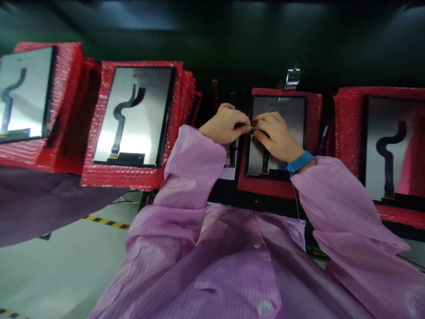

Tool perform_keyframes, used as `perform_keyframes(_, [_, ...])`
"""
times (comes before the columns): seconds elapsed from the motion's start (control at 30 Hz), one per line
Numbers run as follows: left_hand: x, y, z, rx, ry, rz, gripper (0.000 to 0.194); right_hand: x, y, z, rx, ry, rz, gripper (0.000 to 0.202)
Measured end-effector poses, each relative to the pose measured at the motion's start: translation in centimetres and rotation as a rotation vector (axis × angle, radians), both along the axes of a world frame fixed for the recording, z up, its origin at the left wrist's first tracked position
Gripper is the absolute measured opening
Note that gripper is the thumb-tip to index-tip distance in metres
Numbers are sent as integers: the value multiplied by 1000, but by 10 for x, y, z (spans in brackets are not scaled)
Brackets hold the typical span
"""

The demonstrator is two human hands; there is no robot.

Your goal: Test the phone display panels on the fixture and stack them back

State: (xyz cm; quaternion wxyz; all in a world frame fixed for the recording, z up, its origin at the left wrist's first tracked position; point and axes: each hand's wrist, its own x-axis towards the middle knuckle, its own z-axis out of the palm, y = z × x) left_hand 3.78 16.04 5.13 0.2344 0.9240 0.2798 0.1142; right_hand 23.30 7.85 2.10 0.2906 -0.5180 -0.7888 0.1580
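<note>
Landmark: the silver counter [292, 77]. The middle display panel [255, 161] lies flat on red bubble wrap [255, 187], on the person's side of the counter, which stands just beyond the panel's far edge. Left hand [226, 125] and right hand [275, 136] meet left of and nearer than the counter, over the panel's left edge; thumbs and fingers of both pinch a small dark piece [252, 129] between them, too hidden to identify. Blue wrist strap [300, 161] on the right wrist. Flex cable [265, 163] runs from the panel's near end toward the counter, then passes out of sight by the right hand. Other panels lie well left [146, 122] and well right [378, 117] of the counter. Judged handling: panel light, thin, stiff, glass-smooth and slippery, easily cracked or scratched; cable soft, liable to crease. Best hold: both long outer edges, fingers off face and cable. Long axis runs away from the person, roughly toward the counter, far end leaning slightly right; dark connector strip at the near end.
</note>
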Motion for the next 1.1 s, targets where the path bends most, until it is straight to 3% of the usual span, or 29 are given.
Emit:
perform_keyframes(0.27, [-2,-1,8,-37,35,-19,22,0,0,0,-15,46,22,21])
perform_keyframes(0.47, [5,-2,2,-9,-2,23,16,-2,1,-3,-20,75,45,22])
perform_keyframes(0.6, [2,-4,8,42,-28,47,18,2,-6,6,-27,64,40,33])
perform_keyframes(0.67, [-7,-14,17,143,-115,154,24,7,-18,16,-8,57,-35,41])
perform_keyframes(0.77, [-27,-47,25,331,-330,506,31,15,-50,34,27,11,-183,44])
perform_keyframes(0.83, [-38,-75,21,390,-423,707,32,18,-78,42,28,-28,-273,42])
perform_keyframes(0.87, [-42,-89,15,384,-399,727,30,19,-93,43,15,-45,-314,40])
perform_keyframes(0.97, [-47,-119,-9,311,-138,572,21,18,-131,39,-28,-45,-400,38])
perform_keyframes(1.1, [-45,-129,-31,298,116,502,33,16,-161,25,-76,-16,-470,40])
